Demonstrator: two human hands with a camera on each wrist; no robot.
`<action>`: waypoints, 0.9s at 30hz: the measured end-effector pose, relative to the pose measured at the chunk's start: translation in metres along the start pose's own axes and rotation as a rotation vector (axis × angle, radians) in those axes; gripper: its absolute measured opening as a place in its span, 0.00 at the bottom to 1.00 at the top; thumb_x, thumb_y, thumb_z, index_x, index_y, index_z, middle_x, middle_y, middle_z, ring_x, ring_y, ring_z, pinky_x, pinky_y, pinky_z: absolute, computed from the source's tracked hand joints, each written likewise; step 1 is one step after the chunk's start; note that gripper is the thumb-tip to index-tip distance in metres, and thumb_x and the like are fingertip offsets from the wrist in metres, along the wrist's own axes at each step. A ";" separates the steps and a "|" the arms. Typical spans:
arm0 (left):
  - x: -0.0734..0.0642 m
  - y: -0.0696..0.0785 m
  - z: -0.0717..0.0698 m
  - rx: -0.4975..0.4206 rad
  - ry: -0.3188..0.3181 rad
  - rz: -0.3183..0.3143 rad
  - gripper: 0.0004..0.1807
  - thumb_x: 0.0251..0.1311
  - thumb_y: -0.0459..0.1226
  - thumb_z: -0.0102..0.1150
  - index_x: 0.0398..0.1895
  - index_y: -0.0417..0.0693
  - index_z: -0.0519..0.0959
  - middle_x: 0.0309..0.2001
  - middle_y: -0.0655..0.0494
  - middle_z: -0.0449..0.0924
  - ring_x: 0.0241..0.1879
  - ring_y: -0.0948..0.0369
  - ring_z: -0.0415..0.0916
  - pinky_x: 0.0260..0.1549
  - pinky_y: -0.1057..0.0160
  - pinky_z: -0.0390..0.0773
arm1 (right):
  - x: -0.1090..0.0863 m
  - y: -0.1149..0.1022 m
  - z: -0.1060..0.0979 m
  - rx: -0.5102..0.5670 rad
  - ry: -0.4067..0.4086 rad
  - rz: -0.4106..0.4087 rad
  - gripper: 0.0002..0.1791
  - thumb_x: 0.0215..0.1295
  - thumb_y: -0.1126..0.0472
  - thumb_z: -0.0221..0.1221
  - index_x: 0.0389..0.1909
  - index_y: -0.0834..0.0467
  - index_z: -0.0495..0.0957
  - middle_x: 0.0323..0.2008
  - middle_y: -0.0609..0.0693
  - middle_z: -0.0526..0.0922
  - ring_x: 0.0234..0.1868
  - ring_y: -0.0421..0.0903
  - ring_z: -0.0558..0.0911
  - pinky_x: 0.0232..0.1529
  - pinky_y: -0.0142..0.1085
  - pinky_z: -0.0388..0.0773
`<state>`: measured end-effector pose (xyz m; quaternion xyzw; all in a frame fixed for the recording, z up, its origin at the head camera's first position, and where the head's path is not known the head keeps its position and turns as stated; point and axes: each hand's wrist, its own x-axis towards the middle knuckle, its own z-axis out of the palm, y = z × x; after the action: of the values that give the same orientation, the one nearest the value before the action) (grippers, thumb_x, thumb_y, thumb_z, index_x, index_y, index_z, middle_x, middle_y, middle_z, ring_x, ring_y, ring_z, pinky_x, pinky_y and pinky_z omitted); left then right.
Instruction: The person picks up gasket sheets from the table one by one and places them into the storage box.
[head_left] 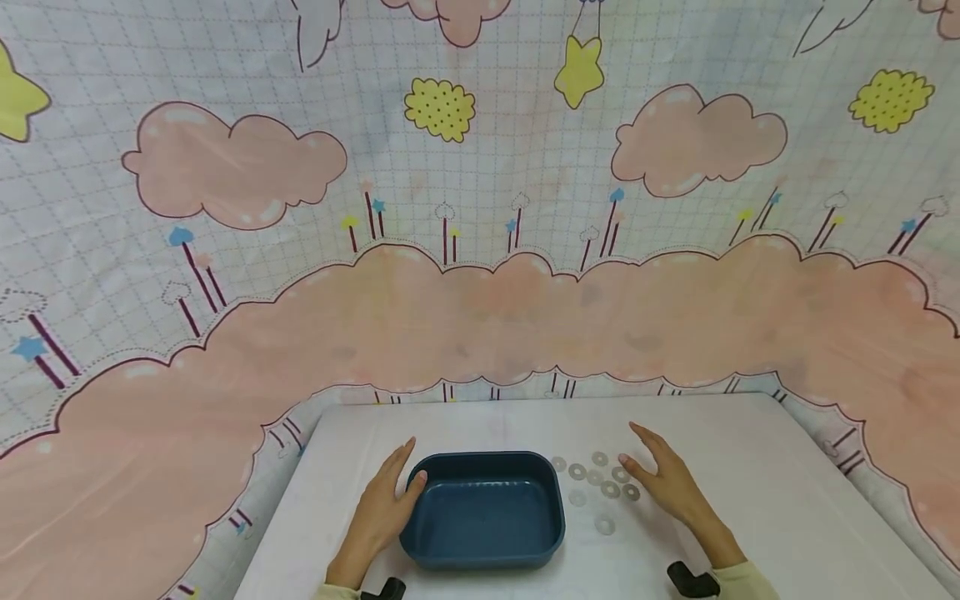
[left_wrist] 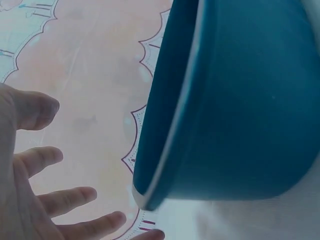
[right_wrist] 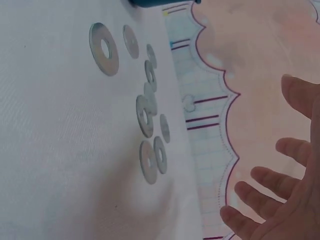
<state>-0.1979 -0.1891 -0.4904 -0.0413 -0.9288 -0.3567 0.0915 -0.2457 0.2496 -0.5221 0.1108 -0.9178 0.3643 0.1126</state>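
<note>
A dark blue rectangular basin (head_left: 480, 550) stands on the white table, its inside facing up. Close by its left side is my left hand (head_left: 381, 508), fingers spread; in the left wrist view a gap shows between those fingers (left_wrist: 75, 199) and the basin (left_wrist: 240, 125). Several flat metal washers (head_left: 611, 489) lie scattered to the right of the basin. My right hand (head_left: 671, 482) hovers at their right side, its fingers extended and holding nothing. In the right wrist view the washers (right_wrist: 104, 49) lie flat on the table, apart from the right hand (right_wrist: 285, 195).
The white table (head_left: 787, 500) reaches back to a cloth backdrop (head_left: 480, 325) printed with clouds and stars. That cloth also runs along both sides of the table. A black strap piece (head_left: 692, 580) sits at the right wrist, another (head_left: 386, 589) at the left.
</note>
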 end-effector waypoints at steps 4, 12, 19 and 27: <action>-0.004 -0.004 0.000 -0.056 0.017 -0.006 0.32 0.70 0.48 0.52 0.76 0.57 0.59 0.73 0.44 0.63 0.67 0.39 0.66 0.60 0.35 0.66 | -0.001 0.007 -0.001 0.055 -0.006 0.019 0.38 0.69 0.50 0.58 0.73 0.62 0.58 0.70 0.69 0.63 0.66 0.69 0.68 0.61 0.60 0.70; -0.011 -0.012 0.001 -0.198 0.000 -0.109 0.34 0.64 0.36 0.57 0.74 0.55 0.62 0.65 0.38 0.72 0.57 0.41 0.78 0.50 0.44 0.79 | -0.005 0.018 -0.003 0.137 -0.037 0.048 0.37 0.67 0.51 0.60 0.71 0.63 0.61 0.69 0.67 0.66 0.66 0.68 0.70 0.61 0.57 0.71; -0.014 -0.020 0.002 -0.370 -0.034 -0.177 0.35 0.59 0.31 0.61 0.72 0.53 0.66 0.63 0.37 0.74 0.56 0.43 0.78 0.40 0.54 0.84 | -0.009 0.023 -0.002 0.174 -0.068 0.095 0.34 0.65 0.53 0.63 0.68 0.62 0.67 0.64 0.66 0.72 0.62 0.64 0.75 0.55 0.50 0.78; -0.018 -0.025 0.003 -0.512 -0.045 -0.251 0.34 0.55 0.25 0.60 0.68 0.47 0.70 0.58 0.37 0.76 0.50 0.49 0.79 0.26 0.60 0.83 | -0.013 0.031 0.000 0.140 -0.106 0.186 0.26 0.60 0.54 0.67 0.59 0.57 0.78 0.51 0.60 0.83 0.49 0.55 0.82 0.45 0.46 0.80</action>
<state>-0.1846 -0.2062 -0.5127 0.0444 -0.8082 -0.5870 0.0124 -0.2423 0.2730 -0.5458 0.0520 -0.9010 0.4301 0.0216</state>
